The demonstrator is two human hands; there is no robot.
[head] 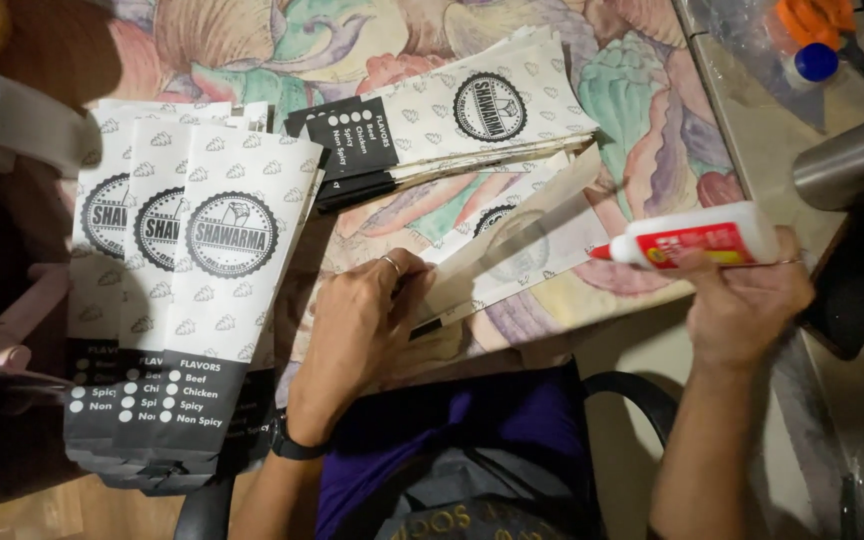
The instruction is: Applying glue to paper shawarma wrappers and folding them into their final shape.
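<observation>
Head view, right hand [742, 300] gripping white glue bottle [697, 237], left hand [367, 325] pressing flat paper bag [522, 250]

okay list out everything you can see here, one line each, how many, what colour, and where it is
finished paper sleeves: a fanned stack, exact count unclear, white with black printed ends, left.
second pile of sleeves: several, white and black, top centre.
sheet being folded: one, white, centre, under the left fingers.
glue bottle: one, white with red label and red tip, in the right hand.
tablecloth: one, pastel floral, covering the table.
metal cylinder: one, silver, right edge.
blue cap: one, top right.
wristband: one, black, left wrist.
left hand: pressing the sheet.
right hand: gripping the bottle.
</observation>
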